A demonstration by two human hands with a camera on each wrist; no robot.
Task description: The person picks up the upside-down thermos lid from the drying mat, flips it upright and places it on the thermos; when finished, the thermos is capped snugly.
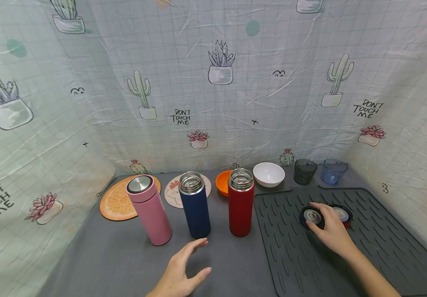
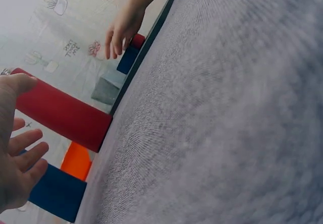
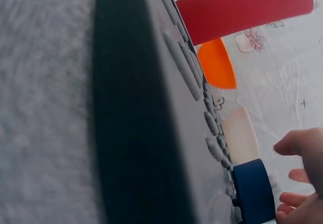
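Observation:
Three thermos bottles stand upright in a row. The pink one [image 1: 150, 212] has its lid on, while the navy blue one [image 1: 195, 212] and the red one [image 1: 241, 210] show bare steel mouths. My left hand [image 1: 183, 268] hovers in front of the blue bottle, thumb and fingers spread and holding nothing. On the right, my right hand [image 1: 332, 231] reaches over a blue lid [image 1: 311, 216] that lies with its inside up. In the right wrist view, its thumb and fingers are apart just above the blue lid [image 3: 254, 191]. A red lid [image 1: 341, 214] sits beside it, partly hidden by the hand.
A dark ridged drying mat [image 1: 284, 243] lies under the lids. Along the back are an orange-slice mat [image 1: 118, 202], a round patterned coaster [image 1: 171, 194], an orange bowl [image 1: 222, 183], a white bowl [image 1: 269, 175], a dark cup [image 1: 305, 172] and a blue cup [image 1: 333, 172]. A printed curtain hangs behind.

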